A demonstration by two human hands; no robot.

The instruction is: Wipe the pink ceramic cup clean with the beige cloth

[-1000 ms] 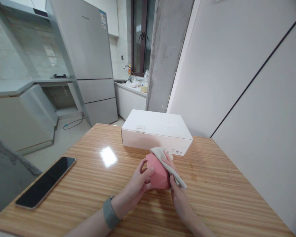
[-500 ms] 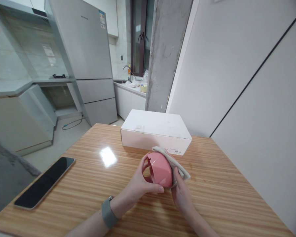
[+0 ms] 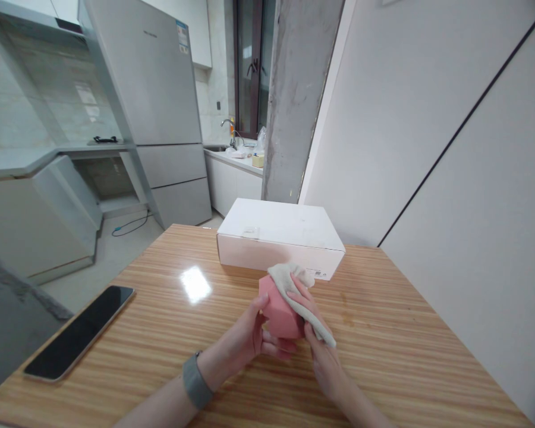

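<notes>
A pink faceted cup (image 3: 277, 309) is held just above the wooden table (image 3: 160, 333), in front of me. My left hand (image 3: 245, 342), with a grey band on its wrist, grips the cup from the left and below. My right hand (image 3: 323, 351) presses a beige cloth (image 3: 294, 291) over the cup's top and right side, fingers closed on the cloth. The cup's opening is hidden from me.
A closed white box (image 3: 280, 238) lies on the table just beyond the hands. A black phone (image 3: 80, 331) rests face up near the table's left edge. Behind are a grey fridge (image 3: 151, 107), a concrete pillar (image 3: 294, 101) and a kitchen counter with a sink.
The cup has turned in my left hand: its open mouth faced left half a second ago and is hidden now. My right hand has drawn the cloth up over the cup's top.
</notes>
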